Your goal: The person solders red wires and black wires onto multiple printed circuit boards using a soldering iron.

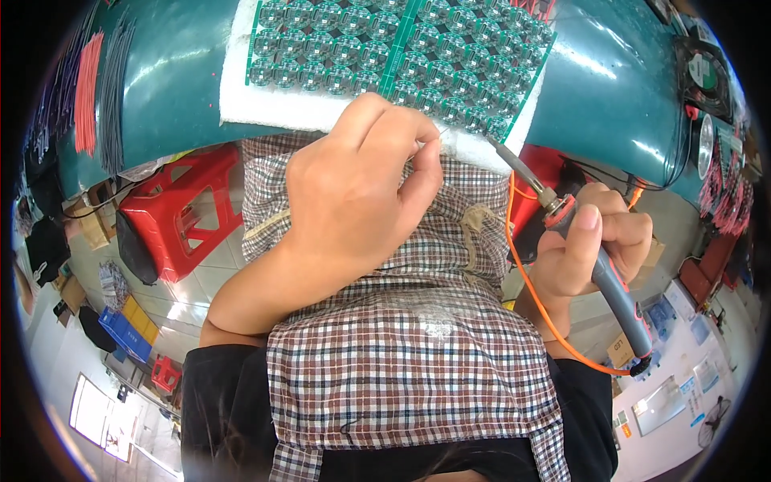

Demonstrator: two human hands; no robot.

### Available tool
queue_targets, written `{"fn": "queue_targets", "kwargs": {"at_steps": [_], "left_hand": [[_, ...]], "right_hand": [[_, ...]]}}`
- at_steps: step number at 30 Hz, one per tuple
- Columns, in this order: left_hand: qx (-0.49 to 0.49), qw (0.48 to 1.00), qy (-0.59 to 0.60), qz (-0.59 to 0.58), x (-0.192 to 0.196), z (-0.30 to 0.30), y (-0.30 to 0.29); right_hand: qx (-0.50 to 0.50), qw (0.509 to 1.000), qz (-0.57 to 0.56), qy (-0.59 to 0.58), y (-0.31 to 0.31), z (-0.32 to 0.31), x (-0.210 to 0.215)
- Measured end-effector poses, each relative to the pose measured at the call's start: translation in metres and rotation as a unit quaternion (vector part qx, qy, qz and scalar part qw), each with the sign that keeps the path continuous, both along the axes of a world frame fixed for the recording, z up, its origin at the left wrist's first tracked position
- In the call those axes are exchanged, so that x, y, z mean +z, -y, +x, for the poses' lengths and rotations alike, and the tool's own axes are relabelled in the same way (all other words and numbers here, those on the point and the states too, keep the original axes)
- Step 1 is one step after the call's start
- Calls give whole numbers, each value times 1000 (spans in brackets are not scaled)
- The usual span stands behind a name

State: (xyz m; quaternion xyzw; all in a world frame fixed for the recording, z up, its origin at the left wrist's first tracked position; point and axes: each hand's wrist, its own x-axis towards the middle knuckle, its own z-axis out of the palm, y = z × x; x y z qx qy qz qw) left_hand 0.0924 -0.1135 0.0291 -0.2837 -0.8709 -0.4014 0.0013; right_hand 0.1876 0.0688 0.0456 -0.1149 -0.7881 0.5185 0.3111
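My right hand (pixel 590 249) grips a grey and red soldering iron (pixel 620 299) like a pen, its tip pointing up and left to the near right edge of a green panel of circuit boards (pixel 395 52). The tip is at or just short of the boards; I cannot tell if it touches. My left hand (pixel 361 177) is closed in a pinch over the panel's near edge, its fingertips close to the lower boards. A thin dark end shows by the fingertips, too small to name. Under the panel lies a white foam pad (pixel 273 106).
The teal table (pixel 173 76) carries red wires (pixel 88 92) and dark wires (pixel 115 96) at left. At right stand a fan (pixel 703 74) and more red wires (pixel 727 189). The iron's orange cord (pixel 526 277) loops beside my lap. A red stool (pixel 181 213) is below left.
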Motion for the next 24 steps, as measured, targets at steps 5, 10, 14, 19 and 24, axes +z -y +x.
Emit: {"fn": "queue_targets", "kwargs": {"at_steps": [5,10,14,19,24], "left_hand": [[7,1000,-6,6,-2,-1,-1],[5,1000,-3,-2,-3,-1,-2],[5,1000,-2,-7,-3,0,-3],[11,1000,15,17,-4,1,-5],[5,1000,19,12,-5,1,-5]], "right_hand": [[39,999,11,16,6,-3,2],[73,997,18,5,4,-6,-4],[97,995,24,0,1,-6,-7],[97,995,30,9,2,-6,-6],[103,994,37,8,0,-6,-6]]}}
